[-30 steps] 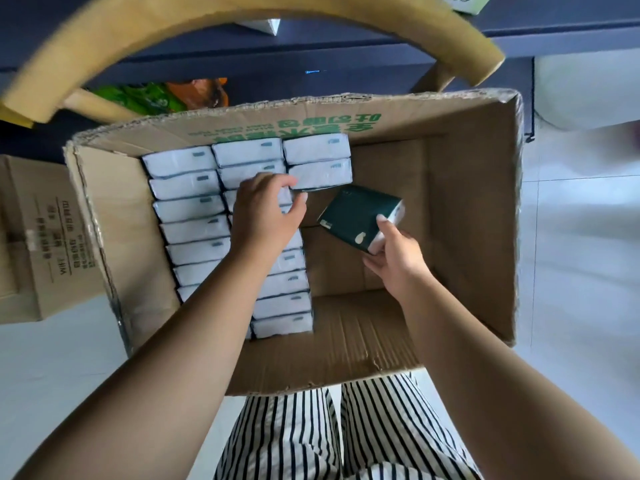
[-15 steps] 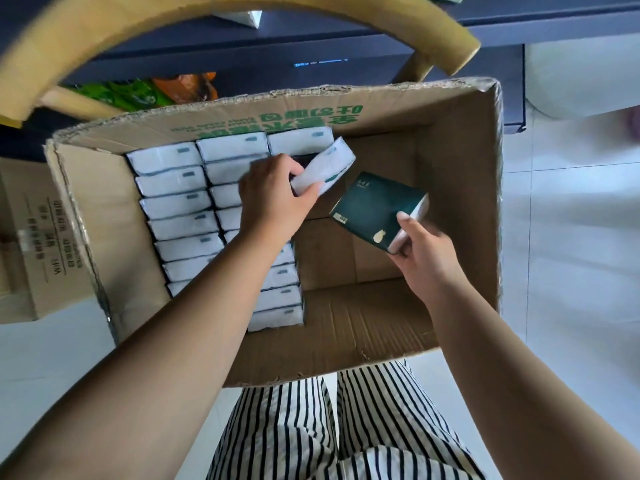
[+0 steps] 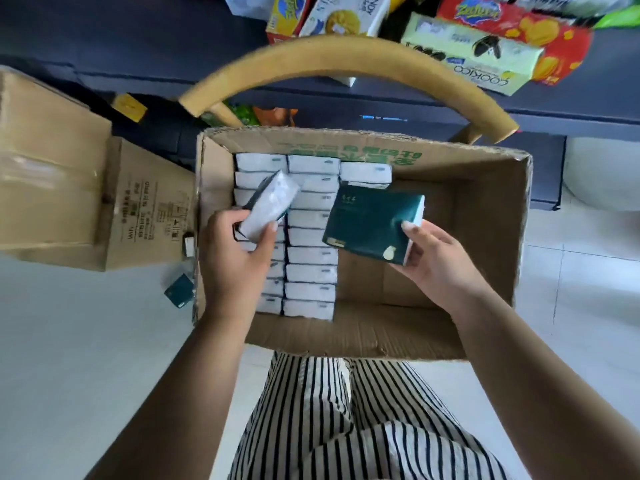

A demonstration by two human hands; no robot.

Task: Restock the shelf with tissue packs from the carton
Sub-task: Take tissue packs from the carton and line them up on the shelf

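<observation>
Readable print is sparse. On the dark shelf (image 3: pixel 138 36) at the top of the view, a pale green biscuit box (image 3: pixel 471 53) carries the word "COOKICO", seen upside down; a red box (image 3: pixel 512 26) behind it shows a blue and yellow logo too blurred to read, and a white biscuit box (image 3: pixel 346 15) beside them ends in the letters "NDY". The open carton (image 3: pixel 485 216) has large green characters printed along its far inner wall, not legible from this angle. A second, closed cardboard box (image 3: pixel 69 188) to the left bears small black print in which only "WiFi" can be made out.

The left hand (image 3: pixel 239 258) holds one tissue pack (image 3: pixel 270 206) above the rows in the carton: the grip is narrow, thumb and fingers curled round the pack's lower end, the pack tilted with its white side up. The right hand (image 3: pixel 440 261) holds a dark green tissue pack (image 3: pixel 370 226) by its near right corner, thumb on top, fingers beneath; gold lettering on its face is too small to read. This pack hangs over the carton's bare right half.

The remaining tissue packs (image 3: pixel 311 237) stand on edge in rows filling the carton's left part, just beneath and beside the left hand. A small dark green pack (image 3: pixel 179 291) lies on the floor just outside the carton's left wall.
</observation>
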